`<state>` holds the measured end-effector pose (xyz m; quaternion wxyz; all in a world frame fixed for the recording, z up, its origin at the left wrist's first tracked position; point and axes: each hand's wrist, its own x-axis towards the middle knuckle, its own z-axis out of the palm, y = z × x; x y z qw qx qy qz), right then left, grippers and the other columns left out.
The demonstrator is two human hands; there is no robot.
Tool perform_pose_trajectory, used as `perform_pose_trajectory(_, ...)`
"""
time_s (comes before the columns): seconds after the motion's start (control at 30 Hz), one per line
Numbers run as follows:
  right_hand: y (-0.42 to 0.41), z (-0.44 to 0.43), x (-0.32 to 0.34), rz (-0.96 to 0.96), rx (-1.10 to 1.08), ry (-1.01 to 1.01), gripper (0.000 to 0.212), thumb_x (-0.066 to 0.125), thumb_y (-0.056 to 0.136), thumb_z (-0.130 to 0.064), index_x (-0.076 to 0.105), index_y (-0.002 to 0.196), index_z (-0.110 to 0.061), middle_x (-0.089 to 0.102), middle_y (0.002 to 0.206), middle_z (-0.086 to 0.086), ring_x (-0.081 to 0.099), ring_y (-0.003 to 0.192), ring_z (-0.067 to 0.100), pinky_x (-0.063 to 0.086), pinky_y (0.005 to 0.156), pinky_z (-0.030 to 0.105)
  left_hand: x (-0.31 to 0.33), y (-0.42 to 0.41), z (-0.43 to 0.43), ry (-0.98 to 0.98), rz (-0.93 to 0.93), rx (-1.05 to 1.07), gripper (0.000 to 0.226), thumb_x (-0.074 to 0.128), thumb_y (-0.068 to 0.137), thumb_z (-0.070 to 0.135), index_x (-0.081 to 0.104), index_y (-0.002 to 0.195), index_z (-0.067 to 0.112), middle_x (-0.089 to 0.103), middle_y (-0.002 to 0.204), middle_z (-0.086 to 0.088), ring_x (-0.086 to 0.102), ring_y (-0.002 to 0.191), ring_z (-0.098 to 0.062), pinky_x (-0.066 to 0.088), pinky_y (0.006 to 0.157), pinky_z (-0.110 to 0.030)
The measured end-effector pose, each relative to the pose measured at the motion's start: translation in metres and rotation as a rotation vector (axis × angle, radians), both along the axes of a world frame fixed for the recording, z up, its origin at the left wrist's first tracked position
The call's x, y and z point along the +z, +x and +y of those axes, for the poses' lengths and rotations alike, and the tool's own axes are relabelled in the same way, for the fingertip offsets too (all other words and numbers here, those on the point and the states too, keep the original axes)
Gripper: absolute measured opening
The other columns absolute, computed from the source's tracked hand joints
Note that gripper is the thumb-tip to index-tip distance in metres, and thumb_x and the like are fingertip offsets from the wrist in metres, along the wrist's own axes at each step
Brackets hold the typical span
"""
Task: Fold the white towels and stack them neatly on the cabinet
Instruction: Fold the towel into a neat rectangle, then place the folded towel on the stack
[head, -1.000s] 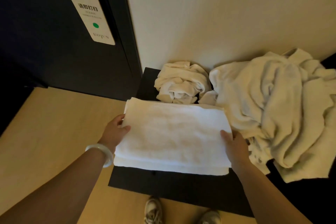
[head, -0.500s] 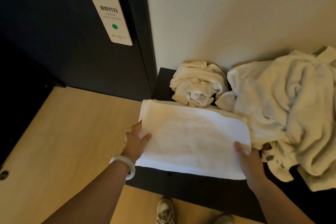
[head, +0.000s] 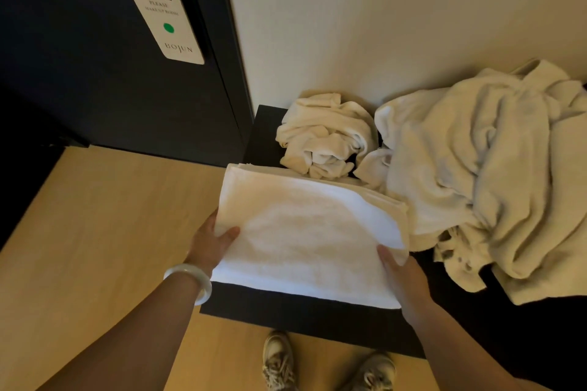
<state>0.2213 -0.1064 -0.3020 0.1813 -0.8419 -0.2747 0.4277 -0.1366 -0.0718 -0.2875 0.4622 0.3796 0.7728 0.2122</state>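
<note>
A folded white towel (head: 311, 232) lies flat at the left end of the dark cabinet (head: 286, 311), its left edge hanging past the cabinet's side. My left hand (head: 212, 241) grips the towel's left edge, thumb on top and fingers hidden beneath. My right hand (head: 403, 279) holds the right edge the same way, thumb on top. Behind the towel sits a small crumpled white towel (head: 324, 133) against the wall. A large heap of unfolded white towels (head: 482, 174) covers the cabinet's right part.
A dark door (head: 95, 73) with a hanging door sign (head: 162, 9) stands to the left of the cabinet. A pale wall (head: 381, 9) runs behind it. Wooden floor (head: 79, 232) lies on the left, and my shoes (head: 279, 362) show below the cabinet's front edge.
Both hands have gone from resting at the towel's side edges to gripping them with thumbs on top. The towel's side edges are slightly raised. The view has shifted a little.
</note>
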Motion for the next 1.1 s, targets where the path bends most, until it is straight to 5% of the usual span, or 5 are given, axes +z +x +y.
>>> perform_pose_trajectory(0.2, 0.002, -0.004, 0.004, 0.012, 0.001, -0.031, 0.065, 0.060, 0.087, -0.061, 0.054, 0.128, -0.010, 0.062, 0.097, 0.002, 0.059, 0.084, 0.020, 0.047, 0.070, 0.034, 0.006, 0.002, -0.001, 0.010, 0.076, -0.063, 0.070, 0.064, 0.094, 0.033, 0.029, 0.153, 0.018, 0.045, 0.145, -0.011, 0.046, 0.129, -0.036, 0.042, 0.107, -0.052)
perform_pose_trajectory(0.4, -0.001, -0.007, 0.027, -0.013, 0.005, 0.003, 0.064, 0.066, 0.090, -0.046, 0.047, 0.134, -0.005, 0.059, 0.118, 0.011, 0.059, 0.105, 0.030, 0.053, 0.087, 0.046, 0.036, 0.052, -0.005, 0.151, 0.750, -0.442, 0.085, 0.042, 0.099, 0.050, -0.012, 0.156, 0.019, -0.003, 0.165, -0.010, 0.004, 0.151, -0.034, 0.019, 0.121, -0.050)
perform_pose_trajectory(0.5, -0.008, -0.014, 0.049, -0.282, 0.146, 0.135, 0.062, 0.069, 0.088, -0.041, 0.047, 0.135, -0.008, 0.053, 0.128, 0.012, 0.050, 0.119, 0.031, 0.050, 0.095, 0.046, 0.045, 0.094, -0.011, 0.194, 0.646, -0.684, 0.080, 0.033, 0.101, 0.052, -0.023, 0.153, 0.026, -0.022, 0.162, -0.003, -0.016, 0.150, -0.026, 0.004, 0.123, -0.048)
perform_pose_trajectory(0.6, -0.016, -0.018, 0.078, -0.403, 0.219, 0.193, 0.068, 0.066, 0.089, -0.045, 0.039, 0.142, -0.013, 0.044, 0.141, 0.007, 0.039, 0.132, 0.026, 0.042, 0.103, 0.041, 0.057, 0.131, -0.016, 0.151, 0.404, -0.759, 0.078, 0.040, 0.101, 0.049, -0.014, 0.155, 0.032, -0.017, 0.164, 0.002, -0.016, 0.150, -0.021, 0.001, 0.122, -0.045)
perform_pose_trajectory(1.1, 0.139, 0.071, 0.202, -0.579, 0.310, 0.305, 0.074, 0.062, 0.091, -0.047, 0.025, 0.148, -0.016, 0.028, 0.152, 0.006, 0.030, 0.135, 0.026, 0.030, 0.112, 0.038, 0.164, 0.330, 0.080, 0.316, 0.194, -0.775, 0.082, 0.057, 0.096, 0.043, 0.003, 0.157, 0.029, 0.001, 0.164, -0.001, 0.014, 0.150, -0.024, 0.026, 0.118, -0.043)
